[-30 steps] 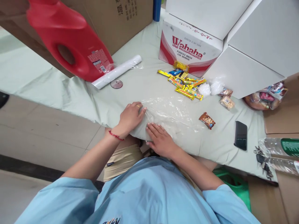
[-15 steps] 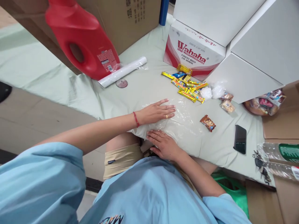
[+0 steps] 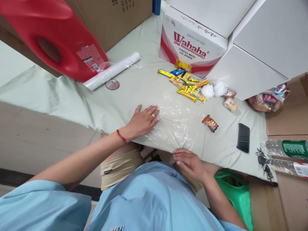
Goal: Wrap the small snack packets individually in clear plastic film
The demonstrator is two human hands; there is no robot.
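Note:
A sheet of clear plastic film (image 3: 172,123) lies wrinkled over the near edge of the cloth-covered table. My left hand (image 3: 143,122) rests flat on its left part, palm down with fingers spread. At the table's front edge, my right hand (image 3: 189,162) touches the film's near border with its fingertips. Its fingers are stretched out side by side, and the thumb is apart below them. Creases in the film run together toward those fingertips. A small brown snack packet (image 3: 210,123) lies to the right of the film.
Yellow snack sticks (image 3: 187,94) lie before a Wahaba-printed white carton (image 3: 192,41). A white roll (image 3: 113,71), round disc (image 3: 112,84) and red jug (image 3: 60,41) stand or lie left. At right are a phone (image 3: 243,138), keys (image 3: 264,163) and plastic bottles (image 3: 286,149).
My left hand has drawn back toward the left over the film, its fingers more spread. My right hand has slid right along the table's edge. The view has shifted slightly.

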